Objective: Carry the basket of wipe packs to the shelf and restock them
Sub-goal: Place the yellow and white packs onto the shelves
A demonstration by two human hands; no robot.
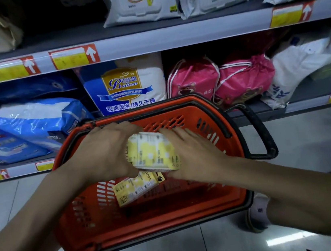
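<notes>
Left hand (pixel 103 152) fingers curl around the left end of a stack of yellow-and-white wipe packs (pixel 153 151); right hand (pixel 191 155) fingers lie together and flat along the stack's right side. Stack is pressed between both hands, above the orange basket (pixel 151 217). A second yellow pack (pixel 135 189) lies on the basket floor (label unreadable). Basket stands on the tiled floor (pixel 301 139) before the shelf (pixel 149 41), black handle (pixel 258 132) folded right.
</notes>
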